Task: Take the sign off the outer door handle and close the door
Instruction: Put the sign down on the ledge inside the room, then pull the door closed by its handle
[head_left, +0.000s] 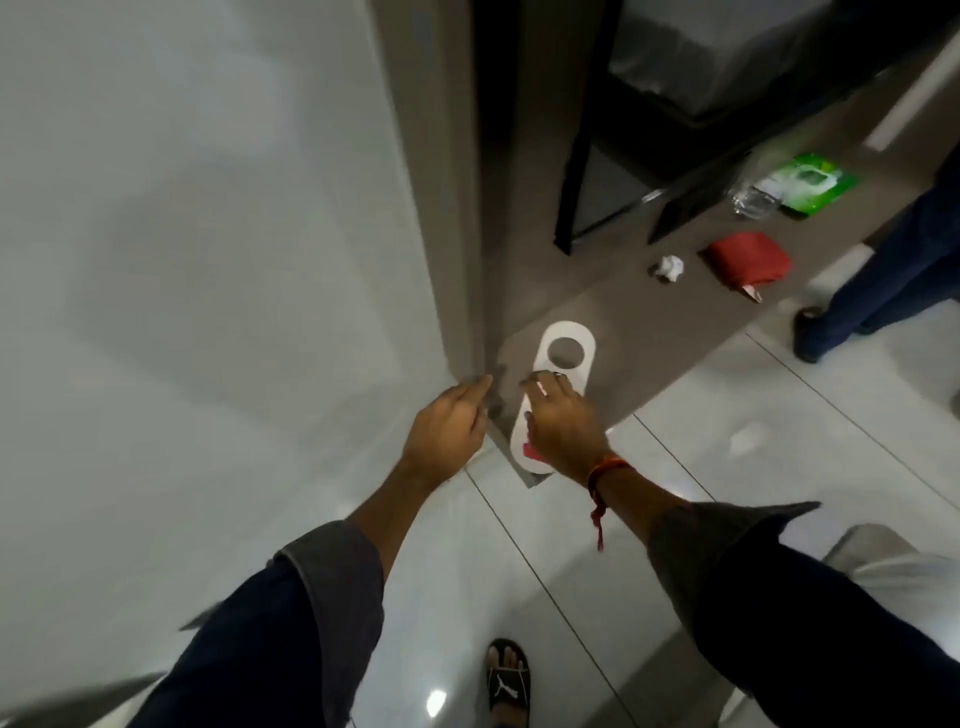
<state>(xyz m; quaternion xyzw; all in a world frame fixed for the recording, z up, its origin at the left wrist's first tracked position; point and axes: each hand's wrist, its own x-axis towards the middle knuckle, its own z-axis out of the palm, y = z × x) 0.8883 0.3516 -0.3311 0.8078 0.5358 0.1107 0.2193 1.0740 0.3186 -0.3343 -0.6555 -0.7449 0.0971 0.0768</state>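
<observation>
The white door (208, 260) fills the left side, and its grey-brown edge (457, 208) runs down the middle. My left hand (449, 431) is at that edge with its fingers curled. A small dark piece of the handle (494, 410) shows just past the fingers, and the grip itself is hidden. My right hand (563, 426) holds the white door sign (566, 332) by its middle. The sign's round hole is free and points away from me, clear of the handle. A red mark shows on the sign's lower end.
Beyond the doorway, a grey-brown floor strip (649, 332) carries a crumpled paper ball (669, 267), a red pouch (748, 260), a plastic bottle (756, 200) and a green packet (813, 182). Another person's leg and shoe (810, 332) stand at the right. My sandalled foot (508, 680) is on glossy white tiles.
</observation>
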